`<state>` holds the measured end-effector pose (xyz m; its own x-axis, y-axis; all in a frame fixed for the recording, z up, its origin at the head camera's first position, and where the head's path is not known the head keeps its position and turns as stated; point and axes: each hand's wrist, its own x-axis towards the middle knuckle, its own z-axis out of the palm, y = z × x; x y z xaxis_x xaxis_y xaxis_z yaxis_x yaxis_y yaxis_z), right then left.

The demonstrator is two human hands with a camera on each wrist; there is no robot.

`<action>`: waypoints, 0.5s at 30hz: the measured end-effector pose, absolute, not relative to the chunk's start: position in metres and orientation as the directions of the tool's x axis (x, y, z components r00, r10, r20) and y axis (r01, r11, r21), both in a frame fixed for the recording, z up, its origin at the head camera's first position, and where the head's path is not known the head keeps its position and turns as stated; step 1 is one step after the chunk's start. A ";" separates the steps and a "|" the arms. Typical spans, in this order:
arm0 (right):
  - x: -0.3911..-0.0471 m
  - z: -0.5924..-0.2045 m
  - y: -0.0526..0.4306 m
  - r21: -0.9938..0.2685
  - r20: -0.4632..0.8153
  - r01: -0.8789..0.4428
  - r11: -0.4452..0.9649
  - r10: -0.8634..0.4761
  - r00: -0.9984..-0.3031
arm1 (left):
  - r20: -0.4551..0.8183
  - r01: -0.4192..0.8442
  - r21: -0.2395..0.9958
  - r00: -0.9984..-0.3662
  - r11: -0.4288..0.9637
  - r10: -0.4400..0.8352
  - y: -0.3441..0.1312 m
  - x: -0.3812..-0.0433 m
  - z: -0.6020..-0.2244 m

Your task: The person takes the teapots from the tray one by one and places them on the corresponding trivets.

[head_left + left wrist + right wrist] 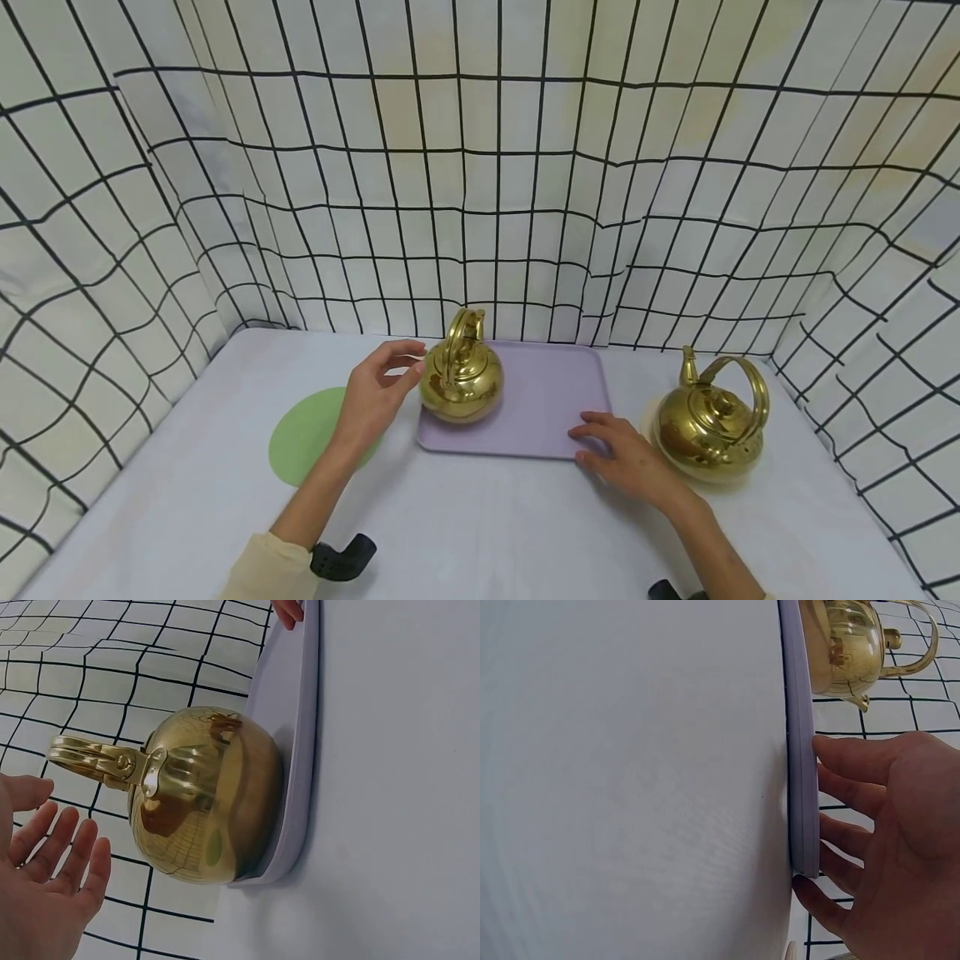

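A small brass kettle with an arched handle stands upright on the left part of a lilac tray. Just left of it is my left hand, its fingers spread and loosely bent. In the left wrist view a gap separates that hand from the kettle, and nothing is in its grasp. My right hand rests at the tray's front right corner. The right wrist view shows its thumb touching the tray's rim, with the other fingers loosely extended along the tray.
A second brass kettle stands to the right of the tray, on a pale round mat that is mostly hidden. On the left lies a green round mat, partly behind my left forearm. White cloth with a black grid encloses the table's back and sides.
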<state>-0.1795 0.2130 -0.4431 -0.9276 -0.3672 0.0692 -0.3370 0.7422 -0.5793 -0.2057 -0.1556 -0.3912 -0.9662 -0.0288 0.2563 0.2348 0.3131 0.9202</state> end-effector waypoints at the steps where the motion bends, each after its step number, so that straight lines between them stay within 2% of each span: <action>1: -0.179 -0.443 0.213 -0.580 0.068 -0.337 0.742 -0.368 -0.927 | 0.259 0.239 0.920 -0.965 0.310 -0.027 -0.155 -0.206 -0.390; 15: -0.179 -0.442 0.212 -0.580 0.081 -0.347 0.737 -0.371 -0.925 | 0.284 0.280 0.929 -0.959 0.242 0.017 -0.141 -0.210 -0.385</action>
<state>-0.1790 0.2122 -0.4417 -0.9250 -0.3710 0.0815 -0.3467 0.7369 -0.5804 -0.2098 -0.1407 -0.3850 -0.9585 0.0174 0.2844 0.2801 0.2417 0.9291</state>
